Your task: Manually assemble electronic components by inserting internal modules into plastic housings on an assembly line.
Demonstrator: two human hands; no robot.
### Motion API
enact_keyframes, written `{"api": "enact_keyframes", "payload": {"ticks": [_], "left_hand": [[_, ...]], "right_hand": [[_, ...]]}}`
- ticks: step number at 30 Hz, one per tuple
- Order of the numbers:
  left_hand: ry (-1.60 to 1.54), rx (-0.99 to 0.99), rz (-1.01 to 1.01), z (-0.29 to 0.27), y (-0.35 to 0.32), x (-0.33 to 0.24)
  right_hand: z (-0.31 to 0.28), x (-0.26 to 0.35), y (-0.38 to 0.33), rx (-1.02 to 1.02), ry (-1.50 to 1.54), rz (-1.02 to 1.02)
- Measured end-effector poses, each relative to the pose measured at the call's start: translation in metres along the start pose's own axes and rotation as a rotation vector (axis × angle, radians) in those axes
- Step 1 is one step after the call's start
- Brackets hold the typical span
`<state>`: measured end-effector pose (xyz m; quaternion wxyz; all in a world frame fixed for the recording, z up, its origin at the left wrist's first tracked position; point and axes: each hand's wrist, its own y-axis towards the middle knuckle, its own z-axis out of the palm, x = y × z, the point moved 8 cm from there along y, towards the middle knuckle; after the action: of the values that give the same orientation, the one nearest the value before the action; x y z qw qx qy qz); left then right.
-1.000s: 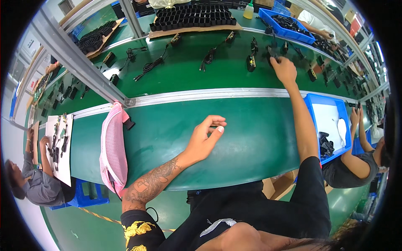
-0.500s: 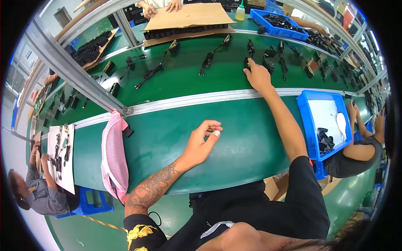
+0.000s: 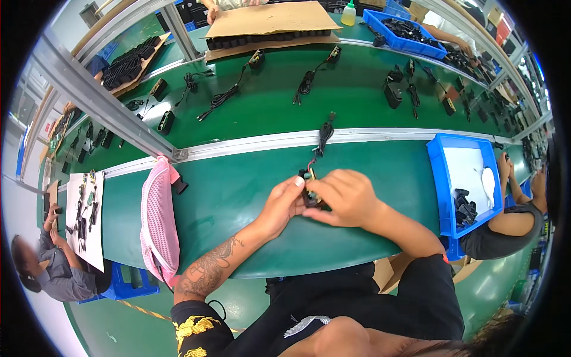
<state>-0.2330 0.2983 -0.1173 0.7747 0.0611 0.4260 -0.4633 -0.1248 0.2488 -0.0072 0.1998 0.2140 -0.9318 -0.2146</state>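
Observation:
Above the near green bench, both hands meet at a small power adapter, a dark housing with a bare circuit board showing. My left hand grips its left side with thumb and fingers. On the other side, the fingers of my right hand are closed on it, covering much of it. Thin red wires run from its top to a bundled black cable, which lies across the metal rail with its plug end over the belt.
More adapters with cables lie along the green belt. A pink mesh bag sits left; a blue tray with black parts stands right. Cardboard covers black parts across the belt. Co-workers sit on both sides.
My right hand has drawn back from the belt, bringing an adapter and its cable to the near bench. My left hand has closed on the adapter too.

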Motion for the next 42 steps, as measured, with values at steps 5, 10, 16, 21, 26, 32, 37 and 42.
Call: {"api": "enact_keyframes", "payload": {"ticks": [5,10,16,21,26,32,37,42], "left_hand": [[0.102,0.039,-0.129,0.000,0.000,0.006],[0.196,0.122,-0.178,0.006,0.000,0.009],[0.302,0.129,-0.110,-0.002,0.003,-0.010],[0.814,0.077,0.159,0.007,-0.002,-0.029],[0.894,0.098,0.078,0.016,-0.004,-0.025],[0.777,0.142,0.019,0.012,-0.001,-0.020],[0.807,0.164,-0.009,0.014,-0.005,-0.018],[0.871,0.195,-0.053,0.015,-0.005,-0.019]], "right_hand": [[0.005,-0.007,-0.022,-0.128,0.175,-0.114],[-0.010,-0.025,0.001,-0.212,0.214,0.003],[0.016,-0.058,-0.026,0.102,0.606,0.321],[0.010,-0.057,-0.023,0.087,0.789,0.405],[0.012,-0.040,-0.017,0.080,0.707,0.232],[0.015,-0.042,-0.020,0.053,0.631,0.197],[0.016,-0.040,-0.023,0.059,0.633,0.210],[0.017,-0.036,-0.021,0.100,0.631,0.194]]}}
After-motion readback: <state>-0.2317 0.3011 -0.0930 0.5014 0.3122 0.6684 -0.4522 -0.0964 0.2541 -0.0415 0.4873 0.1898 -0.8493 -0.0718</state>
